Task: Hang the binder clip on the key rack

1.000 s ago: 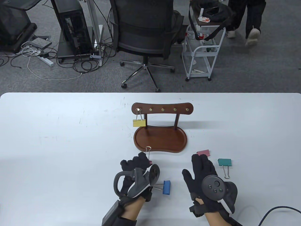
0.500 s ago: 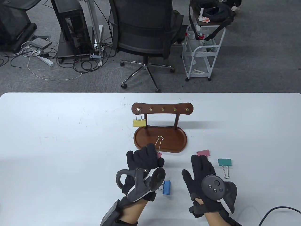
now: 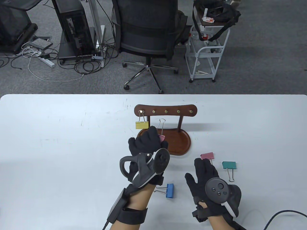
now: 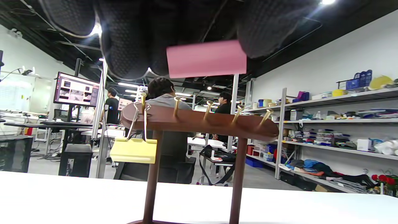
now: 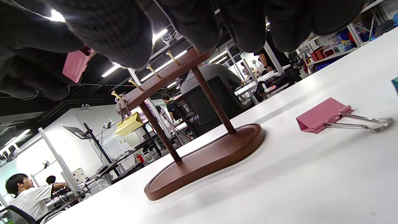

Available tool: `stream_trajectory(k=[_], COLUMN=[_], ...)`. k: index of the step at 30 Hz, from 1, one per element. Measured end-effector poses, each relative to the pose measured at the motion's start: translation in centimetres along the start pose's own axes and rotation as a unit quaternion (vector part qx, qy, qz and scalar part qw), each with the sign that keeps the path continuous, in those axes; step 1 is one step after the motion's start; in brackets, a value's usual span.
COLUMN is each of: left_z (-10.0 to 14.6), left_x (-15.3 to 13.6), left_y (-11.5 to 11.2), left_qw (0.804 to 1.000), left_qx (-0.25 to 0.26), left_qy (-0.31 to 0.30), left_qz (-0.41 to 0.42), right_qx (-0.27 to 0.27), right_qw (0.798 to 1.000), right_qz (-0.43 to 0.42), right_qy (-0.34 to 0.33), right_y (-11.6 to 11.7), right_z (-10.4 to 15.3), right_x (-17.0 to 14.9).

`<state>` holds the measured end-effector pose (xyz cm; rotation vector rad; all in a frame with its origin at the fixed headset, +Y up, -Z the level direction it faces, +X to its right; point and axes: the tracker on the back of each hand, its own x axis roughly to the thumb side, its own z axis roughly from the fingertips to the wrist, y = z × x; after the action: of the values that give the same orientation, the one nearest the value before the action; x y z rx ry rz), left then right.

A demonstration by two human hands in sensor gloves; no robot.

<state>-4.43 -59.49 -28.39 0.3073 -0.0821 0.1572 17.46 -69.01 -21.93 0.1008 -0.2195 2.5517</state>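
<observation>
Table view is showing the white table (image 3: pixel 60 148) spreading wide, with the wooden key rack (image 3: pixel 165 111) standing near its middle on a bean-shaped tray base (image 3: pixel 178 142). Along its crossbar the brass hooks are poking out in a row, and the leftmost one is carrying a yellow binder clip (image 3: pixel 142 125) hanging by its wire loops. The left hand (image 3: pixel 146 146) is hovering over the near left part of the base, its fingers pinching the body of a pink binder clip (image 3: pixel 161 137) whose wire handle (image 3: pixel 162 121) is pointing up toward the crossbar, just below the hooks and not on any of them. From the left wrist view the pink body is sitting clamped between the gloved fingers (image 4: pixel 133 40), above the rack and in front of it. The right hand (image 3: pixel 203 172) is lying flat on the table to the right, fingers spread and gripping nothing, their tips just beside a second pink clip (image 3: pixel 207 156). A teal clip (image 3: pixel 229 165) is lying just right of that hand, and a blue clip (image 3: pixel 169 190) is resting on the table between the two wrists.
</observation>
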Motion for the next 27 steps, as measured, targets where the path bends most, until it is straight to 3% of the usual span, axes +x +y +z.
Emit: stream_trajectory(k=[11,27], left_z=[-3.8,-4.8], left_x=[-1.3,-2.2], left_y=[-1.8,-4.3], left_qw=[0.997,0.995], left_qx=[-0.035,-0.056], left_qy=[0.068,0.077], left_qz=[-0.022,-0.004], right_qx=[0.005,0.014], right_qw=[1.0,1.0], right_qz=[-0.003,-0.01], right_qy=[-0.001,0.002], right_y=[0.1,0.3], right_z=[0.0,0.1], right_x=[0.0,0.0])
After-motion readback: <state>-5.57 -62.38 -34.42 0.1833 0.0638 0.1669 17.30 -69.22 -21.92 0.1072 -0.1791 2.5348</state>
